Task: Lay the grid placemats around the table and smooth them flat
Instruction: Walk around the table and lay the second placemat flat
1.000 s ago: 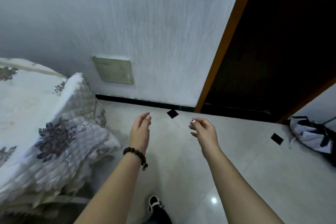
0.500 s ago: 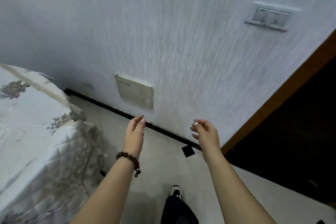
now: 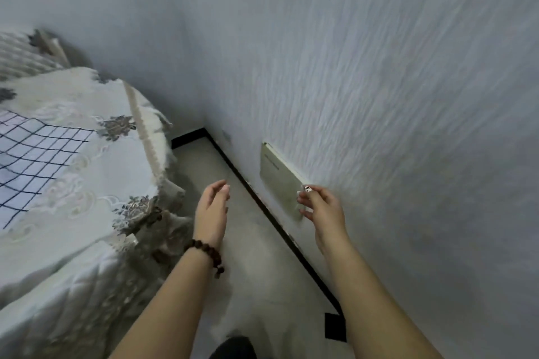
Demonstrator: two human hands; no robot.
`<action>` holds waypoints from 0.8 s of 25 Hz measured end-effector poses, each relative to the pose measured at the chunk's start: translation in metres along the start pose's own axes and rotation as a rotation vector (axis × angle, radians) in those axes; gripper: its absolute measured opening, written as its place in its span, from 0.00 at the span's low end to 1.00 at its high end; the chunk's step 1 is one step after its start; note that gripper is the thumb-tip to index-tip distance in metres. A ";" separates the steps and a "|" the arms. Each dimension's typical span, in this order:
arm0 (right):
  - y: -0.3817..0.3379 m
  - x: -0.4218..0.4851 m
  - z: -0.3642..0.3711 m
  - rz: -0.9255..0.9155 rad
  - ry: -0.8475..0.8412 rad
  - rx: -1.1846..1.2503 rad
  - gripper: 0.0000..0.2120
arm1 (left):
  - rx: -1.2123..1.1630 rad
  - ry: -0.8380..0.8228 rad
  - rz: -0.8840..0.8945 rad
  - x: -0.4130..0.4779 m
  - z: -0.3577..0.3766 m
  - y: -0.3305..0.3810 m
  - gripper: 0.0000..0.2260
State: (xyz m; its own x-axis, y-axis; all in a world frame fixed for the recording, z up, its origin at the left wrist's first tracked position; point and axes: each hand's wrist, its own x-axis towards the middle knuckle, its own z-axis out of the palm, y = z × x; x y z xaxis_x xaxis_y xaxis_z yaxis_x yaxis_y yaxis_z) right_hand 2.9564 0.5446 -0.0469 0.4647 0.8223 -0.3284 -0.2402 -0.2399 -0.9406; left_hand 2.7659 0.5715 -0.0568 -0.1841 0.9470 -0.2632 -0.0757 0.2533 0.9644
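A white placemat with a dark grid (image 3: pixel 35 160) lies flat on the table (image 3: pixel 96 213) at the left edge; the table wears a cream quilted cloth with grey flower prints. My left hand (image 3: pixel 211 210), with a bead bracelet at the wrist, hangs in the air over the floor just right of the table's corner, fingers relaxed and holding nothing. My right hand (image 3: pixel 320 207) floats in front of the wall, fingers loosely curled around nothing. Both hands are apart from the placemat and the table.
A textured white wall (image 3: pixel 379 96) runs close on the right with a beige panel (image 3: pixel 280 181) low on it and a black skirting board (image 3: pixel 280 227). A narrow strip of grey floor (image 3: pixel 262 285) lies between table and wall. A black square marks the floor (image 3: pixel 335 326).
The view has swung left: the dark doorway and the wall switch have left the frame, and the table with the grid placemat has come in. Both hands stay raised and hold nothing.
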 end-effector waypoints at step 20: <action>-0.040 0.303 0.268 0.080 -0.338 -0.208 0.06 | -0.129 0.423 -0.054 0.313 -0.035 0.069 0.05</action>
State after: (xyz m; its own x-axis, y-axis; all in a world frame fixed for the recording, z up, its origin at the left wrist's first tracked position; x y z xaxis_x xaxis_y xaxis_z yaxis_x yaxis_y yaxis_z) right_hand 2.8782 0.9415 -0.0852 0.1370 0.9117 -0.3874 -0.0711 -0.3810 -0.9218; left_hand 2.6690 0.8782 -0.0738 -0.5595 0.7619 -0.3263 -0.2131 0.2482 0.9450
